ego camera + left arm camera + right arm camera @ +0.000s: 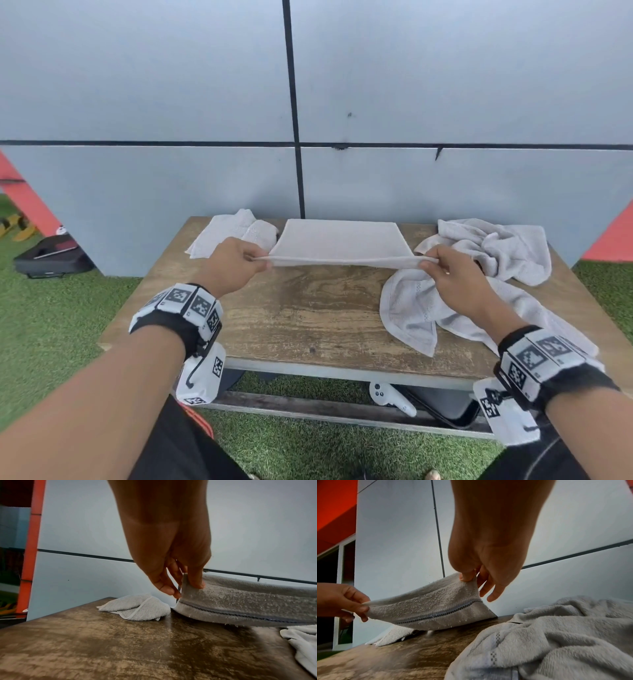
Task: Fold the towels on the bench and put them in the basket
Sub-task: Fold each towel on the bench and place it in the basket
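Observation:
A pale grey towel [339, 240] lies at the back middle of the wooden bench [308, 308], its near edge lifted off the wood. My left hand [236, 260] pinches the near left corner of that towel [240, 601] between thumb and fingers. My right hand [452, 270] pinches the near right corner of the same towel [436, 605]. A small towel [233, 233] lies loosely folded at the back left. A crumpled pile of towels [479, 274] covers the right side of the bench. No basket shows in any view.
A grey panelled wall [308, 102] stands right behind the bench. Green artificial turf [51, 325] surrounds it. A white controller [390, 397] and a dark object lie under the bench. A black case [51, 257] sits on the turf at the left.

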Motion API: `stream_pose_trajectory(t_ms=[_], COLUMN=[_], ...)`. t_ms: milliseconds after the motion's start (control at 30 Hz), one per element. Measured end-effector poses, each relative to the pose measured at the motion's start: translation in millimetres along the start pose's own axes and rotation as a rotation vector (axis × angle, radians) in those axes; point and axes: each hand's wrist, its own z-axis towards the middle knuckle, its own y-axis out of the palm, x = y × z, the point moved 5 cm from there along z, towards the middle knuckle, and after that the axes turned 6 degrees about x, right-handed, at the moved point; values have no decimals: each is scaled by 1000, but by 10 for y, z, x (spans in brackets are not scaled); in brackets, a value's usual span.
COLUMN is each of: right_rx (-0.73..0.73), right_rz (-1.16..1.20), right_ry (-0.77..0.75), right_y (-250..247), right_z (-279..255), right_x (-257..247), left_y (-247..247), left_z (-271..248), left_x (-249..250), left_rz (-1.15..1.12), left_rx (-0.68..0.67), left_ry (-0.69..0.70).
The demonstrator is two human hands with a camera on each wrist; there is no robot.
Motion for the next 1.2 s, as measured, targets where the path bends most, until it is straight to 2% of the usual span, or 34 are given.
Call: stream_pose_trajectory(t_ms=[100,267,433,567,800,967,1100,1200], right_rx=[23,84,90,91,14,-133,-260,-294], right_rz=[68,94,92,70,66,131,156,150], right_ry=[34,10,-80,-80,-19,64,144,172], right_y=[-35,-124,-206,-273,-442,-519,-451,-337], right_z=[-108,-174,-251,-263,-427,-585,-642,-577], right_x=[-14,-77,-206,-207,-295,-344,-220,-115], left_y=[-66,-96,-82,-96,-181,-229,-145,-56], left_z=[-110,-270,-368,-458,-668,-797,-902,-913], left_x=[60,122,153,219,297,297,234,146], left_rz=[-63,-131,-37,-31,36,42,86,45], left_rx=[51,84,154,167,80,-27,-163,-178], left_ry=[36,48,65,68,85,27,-58,-78])
